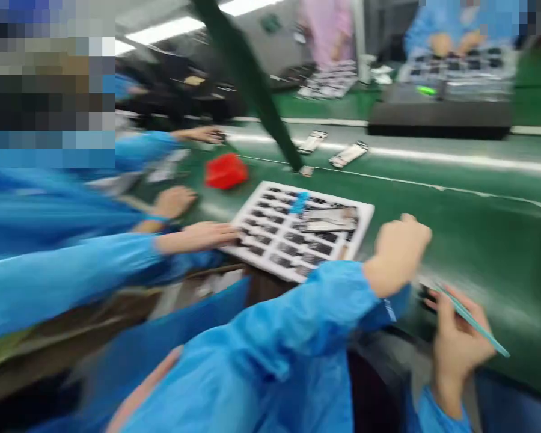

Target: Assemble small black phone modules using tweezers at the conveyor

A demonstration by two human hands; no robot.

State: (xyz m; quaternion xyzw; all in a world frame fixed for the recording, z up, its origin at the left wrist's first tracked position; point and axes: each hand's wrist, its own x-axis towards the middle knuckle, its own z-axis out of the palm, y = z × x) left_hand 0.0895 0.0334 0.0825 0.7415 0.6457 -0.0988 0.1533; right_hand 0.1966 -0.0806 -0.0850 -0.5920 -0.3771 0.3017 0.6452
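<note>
My left hand is raised over the green work surface, fingers curled closed; whatever they may grip is hidden behind the hand. Lower and to the right, my right hand is closed around light teal tweezers, which slant across it. A small dark piece shows near its fingertips, too blurred to identify. Left of my left hand lies a white tray with rows of small black parts. Across its right half rests a pale flat strip-shaped part, and blue tape sits near its far edge.
A co-worker's hand touches the tray's left edge. Another hand and a red box are beyond it. Two pale strips lie near the back. A dark green post slants down behind the tray. People work across the line.
</note>
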